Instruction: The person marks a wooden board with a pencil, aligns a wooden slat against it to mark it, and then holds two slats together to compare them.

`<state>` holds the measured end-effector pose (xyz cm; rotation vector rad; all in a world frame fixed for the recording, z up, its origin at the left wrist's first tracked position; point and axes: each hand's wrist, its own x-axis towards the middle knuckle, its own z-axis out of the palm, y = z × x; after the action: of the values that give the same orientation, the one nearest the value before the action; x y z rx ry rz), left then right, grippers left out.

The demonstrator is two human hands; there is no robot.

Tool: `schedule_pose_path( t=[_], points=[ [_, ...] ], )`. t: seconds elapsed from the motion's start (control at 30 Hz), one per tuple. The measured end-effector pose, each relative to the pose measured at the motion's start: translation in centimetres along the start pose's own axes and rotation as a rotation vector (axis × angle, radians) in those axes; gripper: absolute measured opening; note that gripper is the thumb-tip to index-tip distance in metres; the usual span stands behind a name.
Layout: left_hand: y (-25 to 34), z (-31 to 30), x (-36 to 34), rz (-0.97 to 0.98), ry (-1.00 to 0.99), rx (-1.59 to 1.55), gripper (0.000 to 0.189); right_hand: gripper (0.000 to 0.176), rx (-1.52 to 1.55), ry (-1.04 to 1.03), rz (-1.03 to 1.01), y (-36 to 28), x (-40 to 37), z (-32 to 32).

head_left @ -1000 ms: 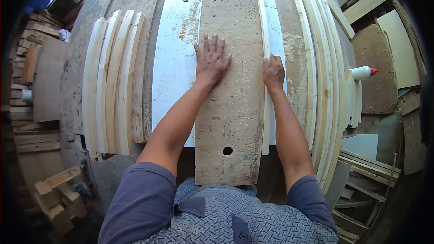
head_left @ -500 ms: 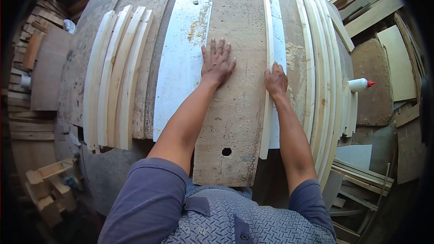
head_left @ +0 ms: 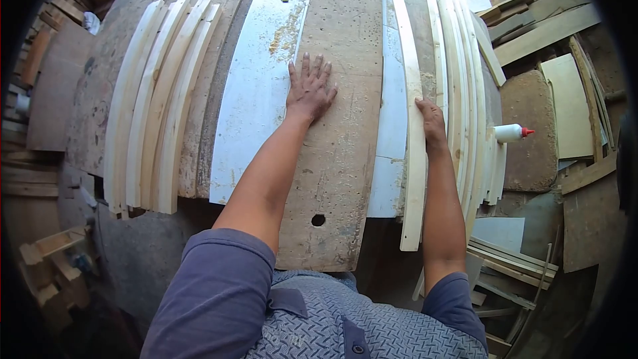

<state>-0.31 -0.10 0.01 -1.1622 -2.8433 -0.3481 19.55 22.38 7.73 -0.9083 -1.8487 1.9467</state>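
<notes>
My left hand [head_left: 310,92] lies flat, fingers spread, on a wide worn wooden plank [head_left: 335,159] that has a dark hole near its close end. My right hand [head_left: 432,121] grips the right edge of a long pale wooden strip [head_left: 412,159], thumb over its upper face and the other fingers hidden. This strip stands apart from the plank, with a white board [head_left: 389,119] showing between them. Another pale wooden strip [head_left: 435,33] lies just beyond it to the right.
Pale wooden strips [head_left: 153,103] lie side by side on the left, and more strips [head_left: 468,93] on the right. A white glue bottle [head_left: 508,133] with a red cap lies at the right edge. A sawdust-marked white board [head_left: 262,86] lies left of the plank. Scrap wood [head_left: 541,20] is piled beyond.
My right hand has shifted right with the pale strip, turning its broad face up and moving it away from the plank. My left hand still rests on the plank.
</notes>
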Motion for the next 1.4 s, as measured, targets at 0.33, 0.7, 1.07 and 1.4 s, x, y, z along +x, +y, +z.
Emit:
schedule_pose_path(
  t=[0.33,0.7,1.07,1.4],
  points=[
    [-0.1,0.1,-0.1,-0.005,-0.004,-0.02,0.064,0.033,0.221,-0.068,0.021,0.1,-0.2,-0.4],
    [0.1,-0.5,-0.2,-0.03,-0.064,-0.013,0.064,0.035,0.264,-0.05,0.079,0.3,-0.4,-0.4],
    [0.0,-0.5,-0.2,-0.026,-0.055,-0.023,0.063,0.034,0.284,-0.099,0.105,2.2,0.9,-1.9],
    [0.1,-0.7,-0.1,-0.028,-0.068,-0.025,0.064,0.031,0.112,-0.006,-0.03,2.0,-0.1,0.4]
  ],
)
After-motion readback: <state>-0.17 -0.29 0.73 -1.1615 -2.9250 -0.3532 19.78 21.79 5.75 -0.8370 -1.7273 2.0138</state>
